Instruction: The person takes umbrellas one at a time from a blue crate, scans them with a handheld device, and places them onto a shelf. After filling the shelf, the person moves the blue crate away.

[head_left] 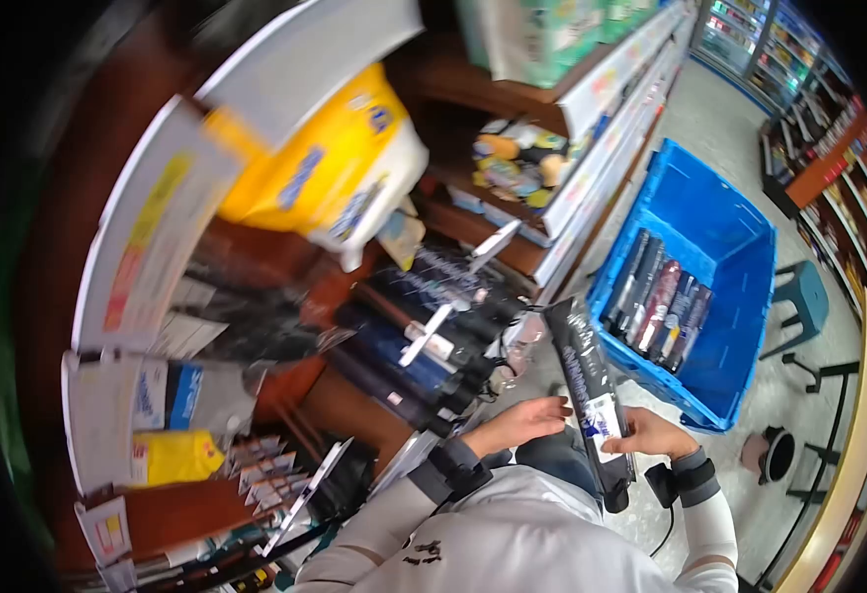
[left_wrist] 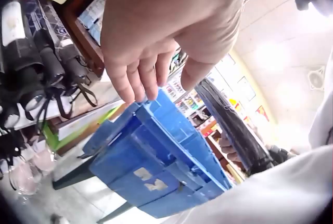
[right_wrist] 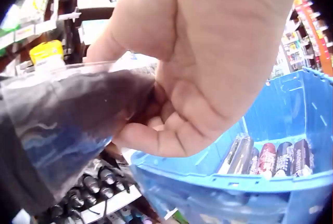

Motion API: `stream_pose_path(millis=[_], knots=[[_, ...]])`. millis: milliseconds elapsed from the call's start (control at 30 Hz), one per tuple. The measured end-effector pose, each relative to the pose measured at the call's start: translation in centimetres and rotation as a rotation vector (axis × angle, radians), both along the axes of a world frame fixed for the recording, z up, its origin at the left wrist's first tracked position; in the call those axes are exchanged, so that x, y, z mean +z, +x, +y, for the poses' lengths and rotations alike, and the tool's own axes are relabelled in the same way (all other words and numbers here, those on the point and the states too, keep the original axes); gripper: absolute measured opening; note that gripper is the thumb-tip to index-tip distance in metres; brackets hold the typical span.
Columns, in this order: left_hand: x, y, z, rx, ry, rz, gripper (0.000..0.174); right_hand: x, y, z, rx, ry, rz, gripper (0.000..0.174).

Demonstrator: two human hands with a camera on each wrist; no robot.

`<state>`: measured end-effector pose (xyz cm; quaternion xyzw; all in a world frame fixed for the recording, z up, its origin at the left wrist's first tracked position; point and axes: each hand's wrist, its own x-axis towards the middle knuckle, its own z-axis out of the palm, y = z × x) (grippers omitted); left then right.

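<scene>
My right hand (head_left: 651,433) grips a black folded umbrella (head_left: 580,366) in a clear plastic sleeve with a white and blue label. In the right wrist view, thumb and curled fingers close round its dark wrapped body (right_wrist: 78,109). To the left of the umbrella is my left hand (head_left: 518,425), its fingers loosely bent, holding nothing. Just beyond the umbrella stands a blue plastic crate (head_left: 720,395), where several wrapped umbrellas (head_left: 659,306), dark ones and a dark red one, lie side by side. More dark folded umbrellas (head_left: 384,361) with wrist straps lie on the shelf at left.
Yellow and white packs (head_left: 325,163) hang over the left shelf, with price-tag holders (head_left: 424,336) sticking out near the umbrellas. A green stool (head_left: 799,306) stands right of the crate, and a dark bucket (head_left: 776,455) is on the floor. Shelving continues ahead on both sides.
</scene>
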<state>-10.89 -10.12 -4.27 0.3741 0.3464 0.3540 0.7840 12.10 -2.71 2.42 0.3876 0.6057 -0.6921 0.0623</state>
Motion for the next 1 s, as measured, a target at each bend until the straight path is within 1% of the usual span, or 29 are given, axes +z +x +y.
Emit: stream_pose_path(millis=[33, 67, 133, 167, 233, 300, 333, 400, 433, 467, 500, 533, 567, 633, 667, 700, 767, 800, 933, 1000], knots=[[0.5, -0.6, -0.6, -0.017, -0.048, -0.063, 0.039, -0.2, -1.3, -0.6, 0.040, 0.020, 0.031, 0.045], [0.6, -1.5, -1.3, -0.003, -0.044, -0.060, 0.039, -0.2, -2.7, -0.9, 0.133, 0.010, -0.070, 0.044], [0.6, -3.5, -3.1, 0.101, -0.355, -0.182, 0.036, -2.5, -4.9, -1.5, 0.252, 0.062, -0.028, 0.046], [-0.2, -4.4, -3.9, 0.132, -0.340, -0.243, 0.031, -3.1, -6.1, -1.6, 0.319, 0.099, -0.030, 0.047], [-1.3, -6.2, -5.8, 0.251, -0.399, -0.302, 0.029, -1.7, -9.5, -1.9, 0.405, 0.168, -0.017, 0.050], [-2.7, -8.0, -7.4, 0.383, -0.417, -0.414, 0.027, -3.2, -12.3, -2.6, 0.426, 0.196, 0.039, 0.050], [-3.0, -8.7, -7.9, 0.465, -0.414, -0.419, 0.025, -3.5, -13.7, -2.9, 0.434, 0.214, 0.051, 0.050], [-3.0, -10.4, -8.9, 0.592, -0.392, -0.370, 0.024, -5.0, -16.1, -3.4, 0.436, 0.212, 0.031, 0.051], [-2.8, -11.1, -9.3, 0.667, -0.389, -0.346, 0.023, -4.8, -17.2, -3.6, 0.435, 0.252, 0.073, 0.051], [-3.4, -12.1, -9.7, 0.723, -0.371, -0.322, 0.022, -5.8, -18.1, -4.0, 0.397, 0.256, 0.084, 0.050], [-3.1, -13.0, -10.0, 0.781, -0.375, -0.288, 0.022, -6.5, -18.8, -4.4, 0.357, 0.259, 0.093, 0.049], [-2.7, -13.7, -10.2, 0.821, -0.359, -0.236, 0.023, -7.1, -18.9, -4.8, 0.332, 0.321, 0.151, 0.048], [-2.5, -14.4, -10.3, 0.860, -0.343, -0.186, 0.025, -7.7, -19.0, -5.2, 0.326, 0.319, 0.153, 0.048], [-4.0, -16.2, -10.7, 0.987, -0.368, -0.057, 0.025, -8.8, -18.8, -5.7, 0.293, 0.404, 0.221, 0.050], [-4.8, -17.2, -10.8, 1.010, -0.386, -0.017, 0.025, -9.1, -18.5, -6.0, 0.274, 0.331, 0.237, 0.053], [-5.1, -18.0, -10.9, 1.032, -0.404, 0.024, 0.025, -9.6, -18.2, -6.3, 0.266, 0.327, 0.237, 0.053], [-5.8, -19.3, -10.7, 1.031, -0.410, 0.076, 0.025, -10.7, -17.8, -7.0, 0.312, 0.377, 0.173, 0.053], [-5.7, -19.6, -10.5, 1.038, -0.413, 0.122, 0.026, -10.0, -17.7, -7.3, 0.309, 0.335, 0.142, 0.052], [-6.0, -20.7, -9.3, 0.992, -0.457, 0.160, 0.019, -12.2, -17.9, -8.0, 0.272, 0.381, 0.163, 0.052], [-6.4, -21.1, -8.9, 0.985, -0.477, 0.154, 0.019, -12.9, -18.1, -8.0, 0.251, 0.407, 0.119, 0.052]])
